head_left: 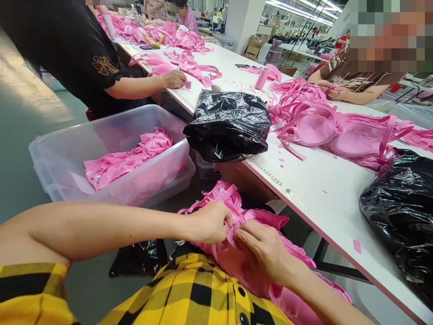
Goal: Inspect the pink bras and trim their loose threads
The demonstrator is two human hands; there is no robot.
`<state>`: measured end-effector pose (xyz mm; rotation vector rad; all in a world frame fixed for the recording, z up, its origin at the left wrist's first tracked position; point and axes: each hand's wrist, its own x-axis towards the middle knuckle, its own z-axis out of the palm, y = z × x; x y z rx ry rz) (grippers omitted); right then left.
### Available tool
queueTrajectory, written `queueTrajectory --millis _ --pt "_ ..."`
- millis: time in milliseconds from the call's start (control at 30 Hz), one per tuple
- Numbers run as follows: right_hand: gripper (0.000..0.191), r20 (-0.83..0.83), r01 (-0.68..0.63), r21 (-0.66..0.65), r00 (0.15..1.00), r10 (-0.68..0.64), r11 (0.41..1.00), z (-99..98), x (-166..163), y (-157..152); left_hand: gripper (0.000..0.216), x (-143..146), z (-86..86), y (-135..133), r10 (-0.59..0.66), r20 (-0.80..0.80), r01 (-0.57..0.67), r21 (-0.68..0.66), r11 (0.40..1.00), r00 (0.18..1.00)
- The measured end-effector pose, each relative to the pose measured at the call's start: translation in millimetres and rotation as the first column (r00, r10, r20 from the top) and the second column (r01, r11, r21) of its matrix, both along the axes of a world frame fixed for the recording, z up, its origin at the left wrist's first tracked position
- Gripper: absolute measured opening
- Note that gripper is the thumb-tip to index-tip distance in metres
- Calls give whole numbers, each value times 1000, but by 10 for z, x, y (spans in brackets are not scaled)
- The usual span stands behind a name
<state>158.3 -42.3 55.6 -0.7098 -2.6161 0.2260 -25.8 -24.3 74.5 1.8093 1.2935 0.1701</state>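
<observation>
Pink bras (237, 266) lie in a heap across my lap, below the table's edge. My left hand (211, 222) is closed in a pinch on the pink fabric near the top of the heap. Just beside it, my right hand (262, 248) has its fingers pressed together on the same fabric. Whatever small part lies between the fingertips is hidden. Straps and cup edges of the bras spill out to the right under my right forearm.
On the white table (324, 189) are a stack of pink bras (338, 128), a black plastic bag (230, 124), another black bag (402, 212) and a pink thread cone (261, 78). A clear bin (111, 135) holds pink garments. Co-workers' hands (174, 79) work at both table sides.
</observation>
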Motion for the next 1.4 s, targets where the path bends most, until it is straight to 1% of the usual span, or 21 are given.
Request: queueTrajectory --millis 33,67,100,167,233,333,400,467,567,633,733,833,900,933,1000,1067,1133,1167,1267,1333,1400 --pt "29 -31 10 -3 999 -10 1000 -4 2 -11 17 6 15 -35 -9 7 8 56 998 1000" --pt "26 -55 26 -25 998 -27 999 -13 5 -22 16 12 25 -65 -14 27 12 71 997 1000" --pt "24 -73 49 -59 996 -53 997 -29 9 -34 15 19 29 -88 -13 59 11 41 999 998" --pt "22 -92 94 -123 990 -105 988 -80 21 -61 11 39 11 -105 15 125 -1 -111 994 992" --pt "21 -105 113 -126 986 -127 986 -139 40 -92 8 65 -39 -90 49 154 -15 -213 977 987" --pt "21 -107 152 -126 980 -166 980 -170 72 -146 9 97 -146 -34 88 148 -57 -205 977 985" --pt "19 -115 179 -155 973 -198 972 -125 87 -190 9 100 -212 7 110 130 -80 -219 972 985" --pt "19 -114 143 -128 981 -158 981 -56 89 -241 9 86 -257 44 117 115 -84 -260 962 986" --pt "20 -22 28 -52 999 -30 998 -2 69 -306 11 55 -277 86 127 135 -75 -338 938 983" --pt "18 47 -3 -10 999 4 1000 -25 49 -324 12 45 -264 107 128 142 -66 -380 923 981" --pt "24 119 -22 77 993 12 997 -92 15 -313 13 61 -212 131 122 120 -64 -399 915 985" --pt "31 117 -66 137 992 50 988 -107 -35 -292 11 105 -134 130 127 122 -65 -422 904 984" --pt "33 67 -104 164 993 94 981 -92 -79 -294 11 133 -81 107 79 134 -22 -380 925 988" --pt "32 36 -119 174 993 115 977 -85 -101 -301 13 143 -59 90 24 133 21 -327 945 991" --pt "29 -32 -130 179 990 137 975 -81 -135 -320 21 148 -28 54 -139 108 156 -174 972 984" --pt "26 -85 -135 150 985 149 979 -83 -137 -336 27 132 -19 26 -300 72 304 -51 951 951" --pt "23 -122 -123 52 984 129 991 -75 -92 -340 28 104 -31 14 -404 60 407 -36 913 913" --pt "22 -134 -100 -27 986 96 995 -65 -54 -338 26 89 -43 13 -421 63 425 -64 903 905" --pt "19 -92 -1 -243 996 -22 970 -23 78 -325 18 54 -90 20 -362 101 375 -170 912 927" --pt "19 -10 21 -265 1000 -25 964 -11 132 -325 15 43 -117 29 -307 124 326 -191 926 944" --pt "21 54 18 -215 999 -6 976 -29 138 -335 15 37 -136 37 -287 134 309 -196 931 949"
